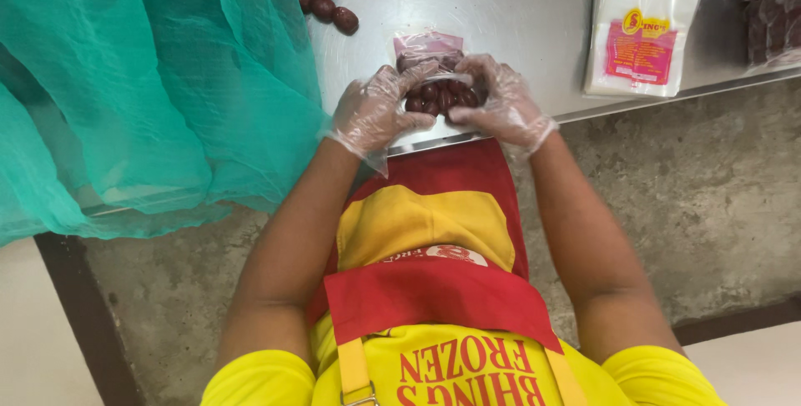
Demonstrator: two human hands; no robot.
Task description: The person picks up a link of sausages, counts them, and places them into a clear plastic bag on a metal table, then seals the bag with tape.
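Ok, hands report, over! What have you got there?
Left hand and right hand, gloved, both closed on a small clear bag of dark red sausages. Nothing blocking on the steel table.

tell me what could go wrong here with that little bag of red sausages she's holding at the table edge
1. The small clear bag is held by the left hand and right hand right at the steel table's edge; a slip could drop it to the floor.
2. The loose plastic gloves may reduce grip.
3. The green netting hangs close by the left hand and could snag.
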